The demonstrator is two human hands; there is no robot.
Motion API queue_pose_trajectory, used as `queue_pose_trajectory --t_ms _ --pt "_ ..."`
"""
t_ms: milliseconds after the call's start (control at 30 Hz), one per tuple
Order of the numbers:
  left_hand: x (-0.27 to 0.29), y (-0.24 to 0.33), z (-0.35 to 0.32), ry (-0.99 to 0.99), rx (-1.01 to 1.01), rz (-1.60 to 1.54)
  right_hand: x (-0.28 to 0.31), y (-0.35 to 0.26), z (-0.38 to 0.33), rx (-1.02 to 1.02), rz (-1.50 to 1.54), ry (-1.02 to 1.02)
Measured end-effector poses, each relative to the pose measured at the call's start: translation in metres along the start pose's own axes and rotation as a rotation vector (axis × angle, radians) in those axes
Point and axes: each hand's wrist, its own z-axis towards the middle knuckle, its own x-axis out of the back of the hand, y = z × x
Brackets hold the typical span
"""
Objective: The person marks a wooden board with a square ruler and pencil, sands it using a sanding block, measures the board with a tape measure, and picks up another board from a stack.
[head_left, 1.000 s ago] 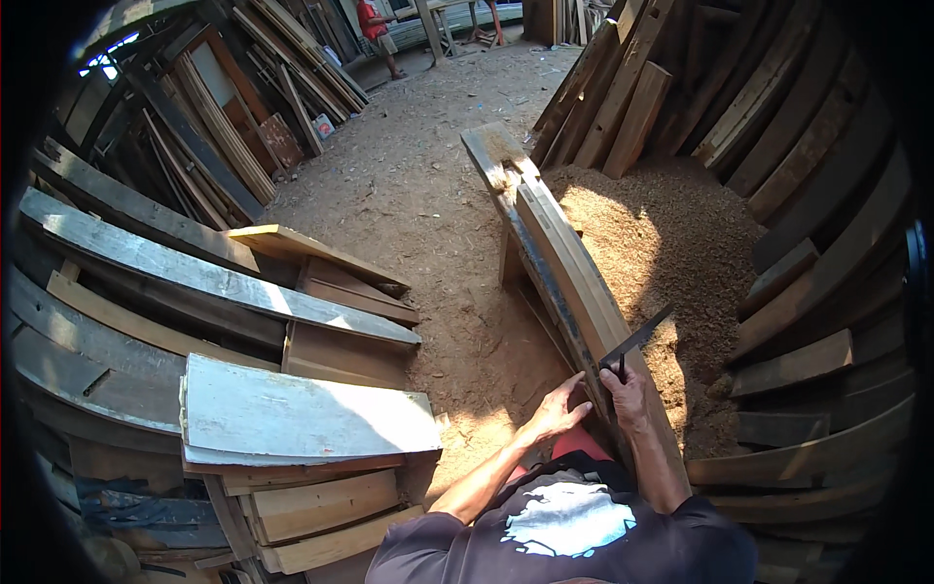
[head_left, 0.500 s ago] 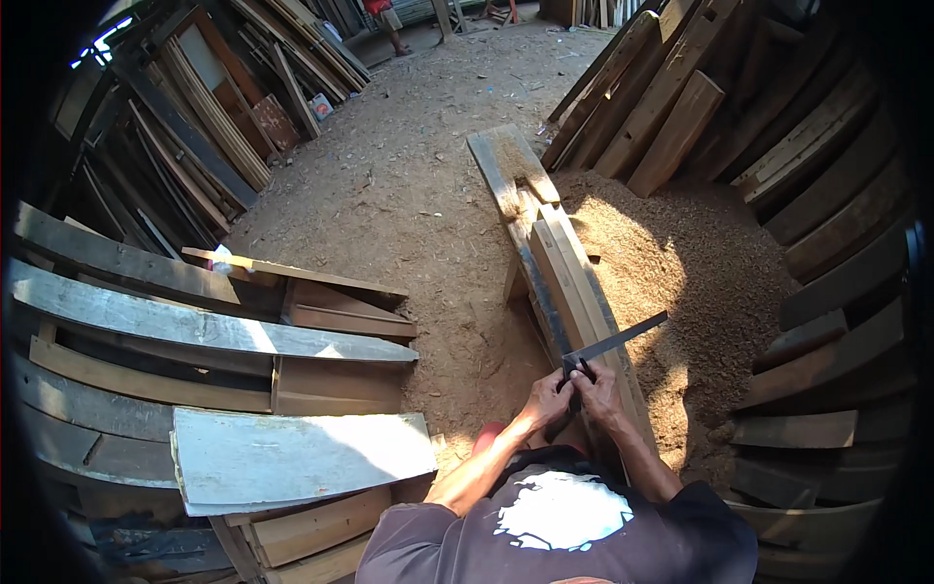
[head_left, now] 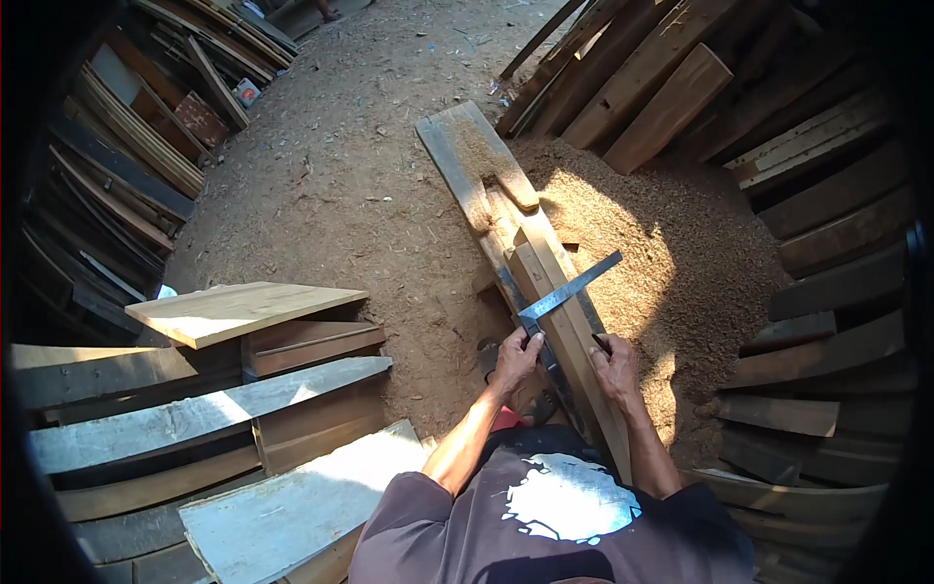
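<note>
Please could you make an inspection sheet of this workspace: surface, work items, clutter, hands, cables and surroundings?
Surface: plank bench, notched at its far end, sawdust on top.
Job's things: squared timber lies lengthwise on the bench; try square has its blade across it.
Clutter: sawdust heap right of the bench.
Hands: left hand holds the try square; right hand pinches a slim dark tool, type unclear.
Cables: nothing seen.
Surroundings: timber planks leaning at upper right; boards stacked at left; earthen ground.

My bare left hand (head_left: 518, 362), curled in grip; my bare right hand (head_left: 616, 368), pinched; two bare forearms (head_left: 465, 444), extended forward.
</note>
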Motion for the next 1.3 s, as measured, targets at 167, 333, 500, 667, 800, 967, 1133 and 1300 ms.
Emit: queue_pose_trajectory --t_ms 167,333,500,667,800,967,1133,1300 --pt "0.015 0.01 0.044 0.044 0.04 -0.148 -0.018 -0.015 0.042 -0.036 -0.043 0.001" --pt "0.026 0.022 0.081 0.05 0.035 -0.157 -0.026 -0.029 0.073 -0.061 -0.006 -0.002" --pt "0.025 0.028 0.102 0.046 -0.034 -0.108 -0.021 -0.045 0.099 -0.015 0.035 0.013" --pt "0.02 0.031 0.104 0.104 -0.05 -0.031 -0.021 -0.056 0.123 -0.003 0.037 -0.018" --pt "0.017 0.031 0.107 0.143 -0.063 0.0 -0.025 -0.058 0.136 -0.027 0.083 -0.047" --pt "0.013 0.027 0.108 0.183 -0.117 -0.005 -0.03 -0.056 0.146 0.014 0.049 -0.068" --pt "0.011 0.025 0.108 0.201 -0.106 -0.038 -0.034 -0.054 0.15 0.025 0.091 -0.076" --pt "0.008 0.024 0.107 0.219 -0.096 -0.045 -0.036 -0.055 0.151 0.035 0.114 -0.108"
